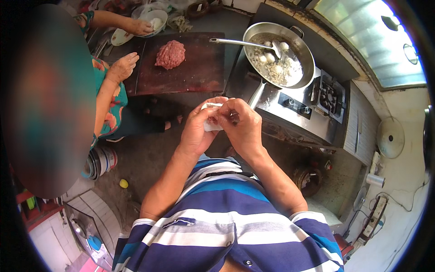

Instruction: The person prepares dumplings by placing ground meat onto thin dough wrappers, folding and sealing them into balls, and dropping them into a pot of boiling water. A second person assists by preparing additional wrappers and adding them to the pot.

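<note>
My left hand [198,127] cups a piece of white dough [212,126] with some reddish filling showing in it. From the right, my right hand [240,123] pinches the dough's upper edge between thumb and fingers. Both hands are in front of my belly, short of the counter. Beyond them a mound of raw minced meat [170,54] lies on a dark red board [190,80]. At the upper right, a steel wok [310,76] holds liquid with several white balls [270,57] in it. A metal ladle [234,42] rests across the wok's rim.
Another person stands at the left, one hand [139,27] in a white bowl [162,30], the other [124,66] by the board. The wok's long handle [257,95] points towards me over the gas stove [285,112]. A yellow object [123,183] lies on the floor.
</note>
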Available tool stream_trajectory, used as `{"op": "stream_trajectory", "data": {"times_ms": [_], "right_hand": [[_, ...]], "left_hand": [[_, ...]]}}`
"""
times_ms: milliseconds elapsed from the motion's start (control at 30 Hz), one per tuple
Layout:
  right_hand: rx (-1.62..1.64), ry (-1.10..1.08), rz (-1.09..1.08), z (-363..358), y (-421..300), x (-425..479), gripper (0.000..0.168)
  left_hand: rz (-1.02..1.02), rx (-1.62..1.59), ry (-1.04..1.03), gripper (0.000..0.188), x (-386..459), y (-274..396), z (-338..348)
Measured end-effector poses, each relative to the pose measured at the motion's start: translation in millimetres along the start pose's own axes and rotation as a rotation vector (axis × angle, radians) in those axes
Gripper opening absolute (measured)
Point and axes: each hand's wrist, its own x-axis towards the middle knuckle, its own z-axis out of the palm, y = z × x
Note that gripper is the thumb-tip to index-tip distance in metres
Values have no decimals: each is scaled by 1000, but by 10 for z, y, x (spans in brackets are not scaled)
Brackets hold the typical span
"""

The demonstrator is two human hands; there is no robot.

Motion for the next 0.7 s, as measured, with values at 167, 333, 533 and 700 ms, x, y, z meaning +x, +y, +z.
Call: {"op": "stream_trajectory", "data": {"times_ms": [167,333,533,700], "right_hand": [[121,-107,161,-50,-51,47,18],[286,-81,185,-93,-49,29,14],[291,-10,201,-73,47,-39,14],[326,75,268,-36,82,-107,16]], "left_hand": [[11,51,40,28,34,-38,-114],[44,57,88,27,58,37,-19],[32,1,51,30,45,76,-91],[50,-18,44,32,38,125,-89]]}}
